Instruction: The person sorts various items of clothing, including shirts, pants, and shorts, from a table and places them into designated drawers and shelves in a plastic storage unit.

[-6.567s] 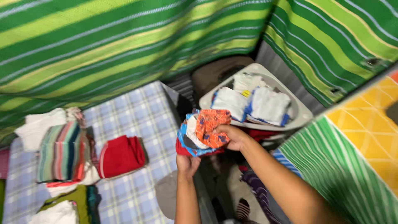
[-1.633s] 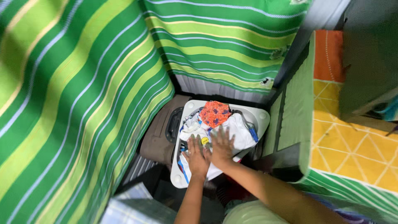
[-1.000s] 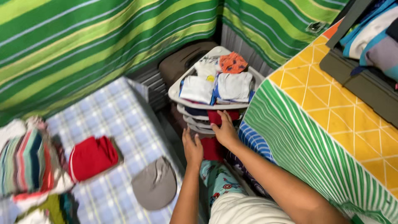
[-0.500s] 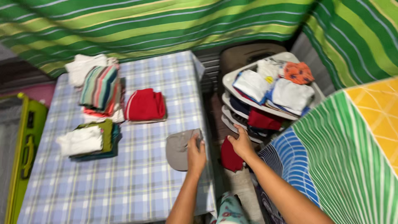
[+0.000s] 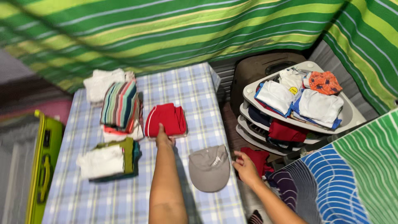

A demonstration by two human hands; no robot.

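Half a second ago the left hand (image 5: 164, 139) rested on the grey cap (image 5: 209, 167); now it has reached further up the checked table (image 5: 195, 93) to the near edge of the folded red garment (image 5: 166, 119) in the middle of the frame. Its fingers lie on or curl over that edge, but I cannot tell whether they have closed on the cloth. The cap lies alone, just right of the forearm.

The right hand (image 5: 245, 166), lower centre, has stayed low beside the table, fingers loosely spread, next to a red cloth (image 5: 258, 157) at the foot of the shelf rack (image 5: 350, 116). It appears to touch the cloth rather than pinch it. Judging from this, the work has turned from the rack back to the piles on the table, with the red garment now in hand.

The white corner rack, right of centre, has stacked tiers. The top tier holds folded white pieces (image 5: 319, 105) with blue edges and an orange patterned piece (image 5: 325, 81) at the back. The tier below shows dark and red cloth (image 5: 286, 130).

On the table's left side are a striped stack (image 5: 119, 103), a white bundle (image 5: 101, 81) and a white-and-green pile (image 5: 108, 159).
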